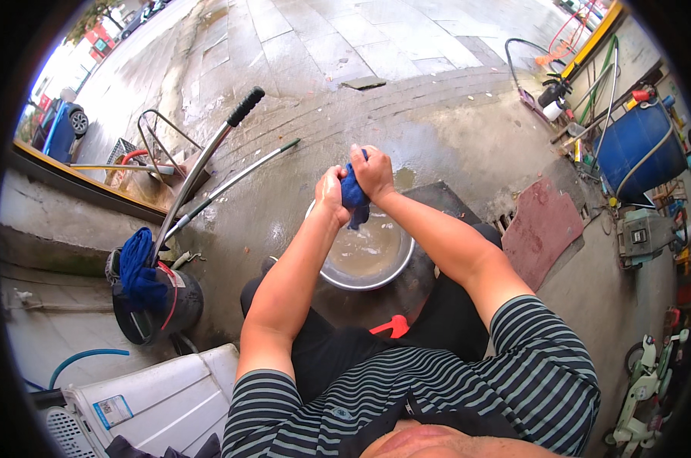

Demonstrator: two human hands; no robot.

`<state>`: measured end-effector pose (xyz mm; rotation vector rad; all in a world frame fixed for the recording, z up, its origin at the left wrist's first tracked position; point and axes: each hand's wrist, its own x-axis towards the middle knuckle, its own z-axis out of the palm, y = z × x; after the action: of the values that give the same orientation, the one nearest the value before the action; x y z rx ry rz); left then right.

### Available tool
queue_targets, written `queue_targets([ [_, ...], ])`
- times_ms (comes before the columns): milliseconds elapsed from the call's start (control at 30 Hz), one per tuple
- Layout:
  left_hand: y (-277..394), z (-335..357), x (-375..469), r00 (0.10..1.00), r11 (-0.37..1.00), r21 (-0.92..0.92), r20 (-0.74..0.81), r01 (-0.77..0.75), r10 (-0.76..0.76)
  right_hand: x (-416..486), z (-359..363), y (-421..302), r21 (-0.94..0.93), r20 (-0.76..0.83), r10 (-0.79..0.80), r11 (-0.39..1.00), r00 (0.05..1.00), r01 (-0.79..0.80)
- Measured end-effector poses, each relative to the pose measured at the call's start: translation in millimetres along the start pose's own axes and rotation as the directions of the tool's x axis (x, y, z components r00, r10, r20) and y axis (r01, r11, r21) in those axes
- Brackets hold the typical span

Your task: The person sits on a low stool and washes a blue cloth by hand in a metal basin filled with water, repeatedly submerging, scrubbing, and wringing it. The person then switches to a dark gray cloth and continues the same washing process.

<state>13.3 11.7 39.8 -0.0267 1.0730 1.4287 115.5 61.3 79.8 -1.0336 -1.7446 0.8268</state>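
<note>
Both my hands grip a bunched blue cloth (353,192) over a round metal basin (405,260). My left hand (330,194) is closed around the cloth's near left side. My right hand (374,172) clasps it from the upper right, with the thumb pointing up. A darker end of the cloth hangs below my hands, above the cloudy water (360,246) in the basin. Between my knees, the basin rests on a dark mat (437,197). Part of its rim is hidden behind my forearms.
At left, a black bucket (185,297) holds long-handled tools, with another blue cloth (142,269) draped over it. A white lidded appliance (168,401) stands near my left elbow. A reddish board (543,229), a blue barrel (637,149) and a scooter (643,395) are at right.
</note>
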Motion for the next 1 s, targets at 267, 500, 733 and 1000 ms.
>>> queue_targets([
  [267, 11, -4, 10, 0.999, 1.0, -0.018, 0.05, -0.019, 0.02, -12, 10, 21, 0.032, 0.005, -0.046, 0.998, 0.999, 0.045],
  [500, 34, 14, -23, 0.942, 0.995, -0.099, 0.334, 0.01, 0.024, -1, -5, 83, 0.085, 0.653, 0.494, 0.705, 0.574, -0.704],
  [733, 46, 17, -31, 0.941, 0.991, -0.136, 0.336, 0.0, 0.046, -17, -9, 99, 0.015, 0.786, 0.568, 0.374, 0.242, -0.927],
  [1000, 30, -10, 0, 0.999, 0.996, 0.076, -0.003, -0.049, 0.049, -12, 15, 101, 0.434, 0.447, 0.484, 0.617, 0.752, -0.656],
])
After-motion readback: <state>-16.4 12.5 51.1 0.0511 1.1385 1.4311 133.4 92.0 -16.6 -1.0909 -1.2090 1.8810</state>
